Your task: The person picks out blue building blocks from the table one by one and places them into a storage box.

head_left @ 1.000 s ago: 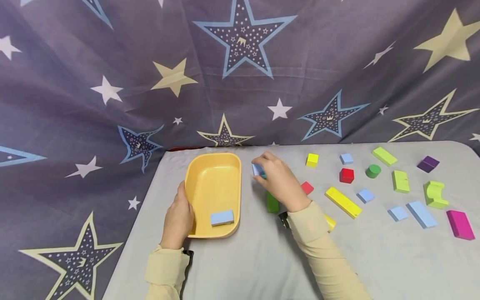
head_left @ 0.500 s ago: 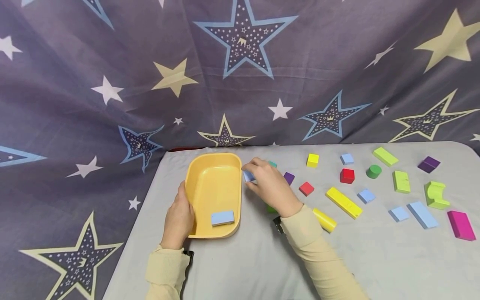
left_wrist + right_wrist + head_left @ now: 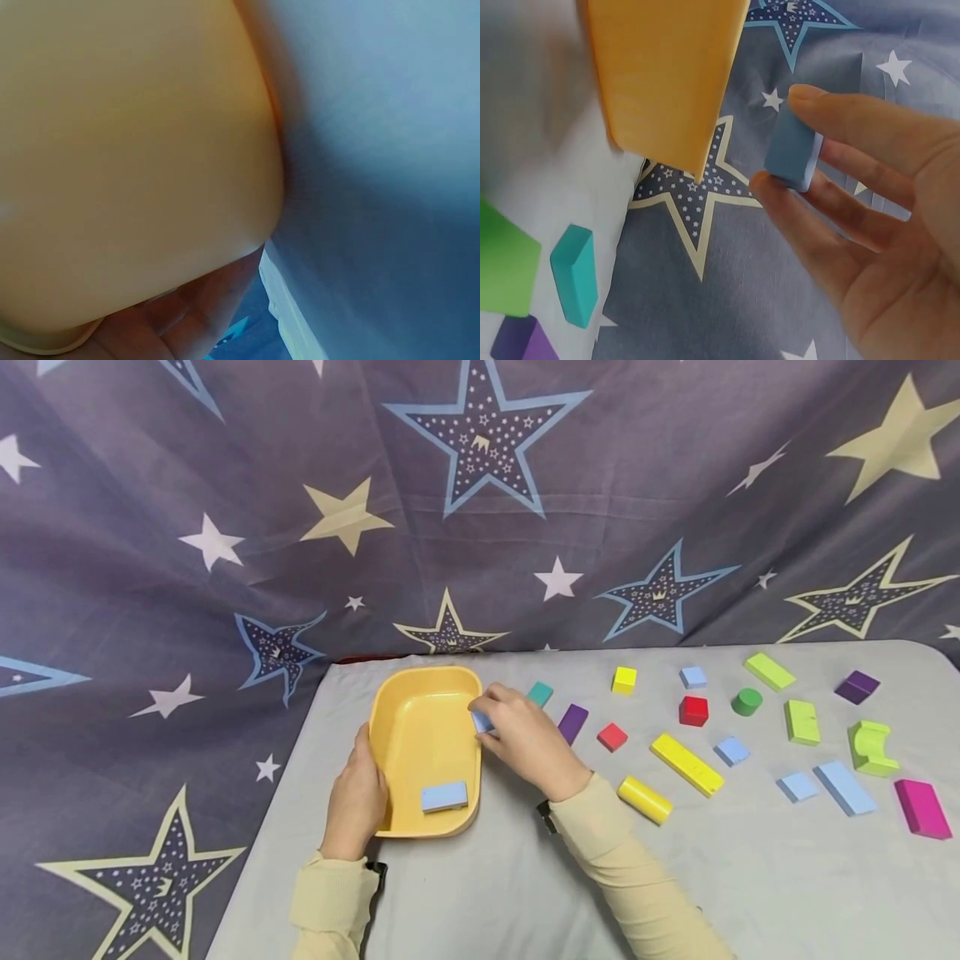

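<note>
My left hand (image 3: 356, 802) grips the left wall of a yellow plastic tray (image 3: 468, 822), its fingers against the outside; the left wrist view shows the tray's wall (image 3: 142, 150) close up with fingers (image 3: 202, 307) beneath it. A light blue rectangular block (image 3: 445, 796) lies in the tray's near end. At the tray's right rim, my right hand (image 3: 528, 739) pinches another light blue block (image 3: 791, 146) between thumb and fingertips, above the table. In the head view that held block is mostly hidden behind the fingers.
Right of the tray lie a teal block (image 3: 540, 694), a purple block (image 3: 573, 724), a red block (image 3: 612, 737) and a yellow cylinder (image 3: 645, 800). Several more coloured blocks spread across the right of the grey-covered table (image 3: 480, 910). A star-patterned cloth (image 3: 480, 552) hangs behind.
My right hand has moved left with the light blue block, from over the table to the tray's right rim. My left hand and the tray have stayed in place.
</note>
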{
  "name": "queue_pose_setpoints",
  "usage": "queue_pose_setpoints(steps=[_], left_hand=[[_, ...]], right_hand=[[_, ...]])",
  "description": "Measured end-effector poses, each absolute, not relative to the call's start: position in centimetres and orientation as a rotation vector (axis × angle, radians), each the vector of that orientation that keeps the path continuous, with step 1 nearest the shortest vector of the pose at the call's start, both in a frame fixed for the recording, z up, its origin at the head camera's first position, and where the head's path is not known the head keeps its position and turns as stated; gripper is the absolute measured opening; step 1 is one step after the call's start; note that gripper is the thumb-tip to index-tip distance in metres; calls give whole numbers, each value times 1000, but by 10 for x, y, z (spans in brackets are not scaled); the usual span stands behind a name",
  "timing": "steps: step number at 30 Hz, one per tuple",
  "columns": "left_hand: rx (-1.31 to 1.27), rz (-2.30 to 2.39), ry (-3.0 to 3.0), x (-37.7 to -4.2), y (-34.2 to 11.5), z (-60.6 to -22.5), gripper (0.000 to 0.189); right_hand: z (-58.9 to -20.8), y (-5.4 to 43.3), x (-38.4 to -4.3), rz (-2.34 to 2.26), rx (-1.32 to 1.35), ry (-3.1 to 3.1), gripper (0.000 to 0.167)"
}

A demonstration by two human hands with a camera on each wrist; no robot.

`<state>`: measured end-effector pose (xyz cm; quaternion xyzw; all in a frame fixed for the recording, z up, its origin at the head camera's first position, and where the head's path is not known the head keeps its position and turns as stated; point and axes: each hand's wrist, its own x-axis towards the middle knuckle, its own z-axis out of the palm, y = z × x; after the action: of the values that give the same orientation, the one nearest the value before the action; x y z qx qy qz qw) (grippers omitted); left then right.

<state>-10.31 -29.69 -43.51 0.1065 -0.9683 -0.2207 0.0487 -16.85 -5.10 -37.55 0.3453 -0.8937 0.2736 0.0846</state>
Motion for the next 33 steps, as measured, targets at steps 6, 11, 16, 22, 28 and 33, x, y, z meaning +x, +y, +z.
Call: queue_pose_setpoints(steps=[6, 11, 16, 22, 28, 33], left_hand=[[329, -677, -2960, -104, -297, -435, 52], [327, -671, -2961, -104, -297, -434, 52], [327, -668, -2961, -104, -297, -434, 51], [331, -676, -2956, -104, -297, -434, 51], [351, -664, -2971, -104, -296, -435, 52], [353, -661, -2975, -105, -297, -435, 52]], right_hand=[[-376, -57, -164, 797, 1071, -2678, 31], [-379, -63, -161, 766, 1098, -2683, 29], [-382, -68, -158, 733, 1113, -2678, 30], [-385, -72, -156, 729, 1155, -2668, 29], [-389, -79, -154, 699, 1184, -2672, 25], [-393, -85, -151, 657, 1220, -2683, 24]])
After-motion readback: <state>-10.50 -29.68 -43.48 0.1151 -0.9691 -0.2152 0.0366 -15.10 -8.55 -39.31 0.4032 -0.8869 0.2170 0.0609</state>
